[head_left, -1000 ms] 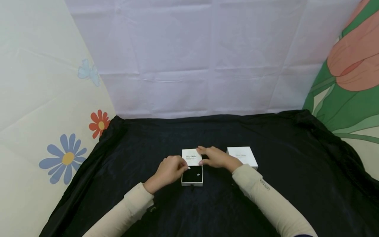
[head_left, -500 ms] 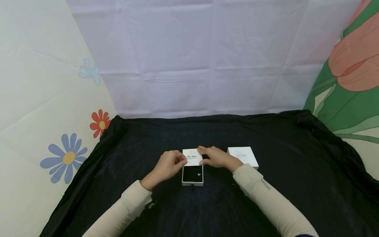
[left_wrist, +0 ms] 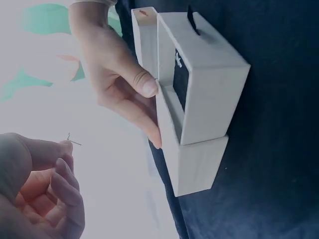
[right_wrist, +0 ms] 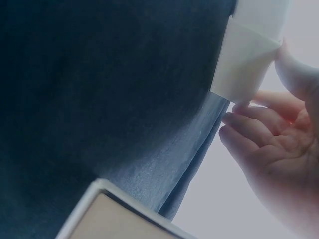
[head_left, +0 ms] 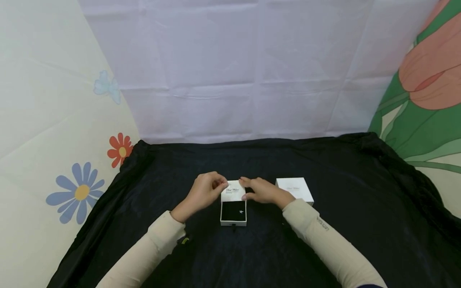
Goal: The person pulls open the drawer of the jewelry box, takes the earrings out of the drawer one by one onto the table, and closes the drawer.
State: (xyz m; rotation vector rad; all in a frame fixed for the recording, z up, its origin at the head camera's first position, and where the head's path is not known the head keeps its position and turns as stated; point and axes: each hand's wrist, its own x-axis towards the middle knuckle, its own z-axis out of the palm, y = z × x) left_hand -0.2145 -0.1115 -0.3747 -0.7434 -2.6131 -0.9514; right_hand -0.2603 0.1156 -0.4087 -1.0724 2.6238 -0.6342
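Note:
My left hand (head_left: 203, 192) is lifted close by the far left of a small white jewellery box, pinching a tiny stud earring (left_wrist: 75, 143) between thumb and index finger; its thin metal pin shows in the left wrist view. The box has a printed white sleeve (head_left: 232, 195) with its drawer (head_left: 233, 224) slid out toward me. On the drawer's black insert (head_left: 228, 212) sits one star-shaped earring (head_left: 241, 212). My right hand (head_left: 264, 190) holds the sleeve at its right side, thumb at the near end and index finger toward the far end.
A larger white box part (head_left: 295, 190) with faint print stands right of the jewellery box, behind my right wrist. A short black pull tab (head_left: 233, 229) sticks out of the drawer front. Dark cloth (head_left: 201, 156) covers the table, up to a white backdrop.
My left hand has lifted a star earring off the insert's left side and moved away from me, up beside the sleeve. The right hand stays in place.

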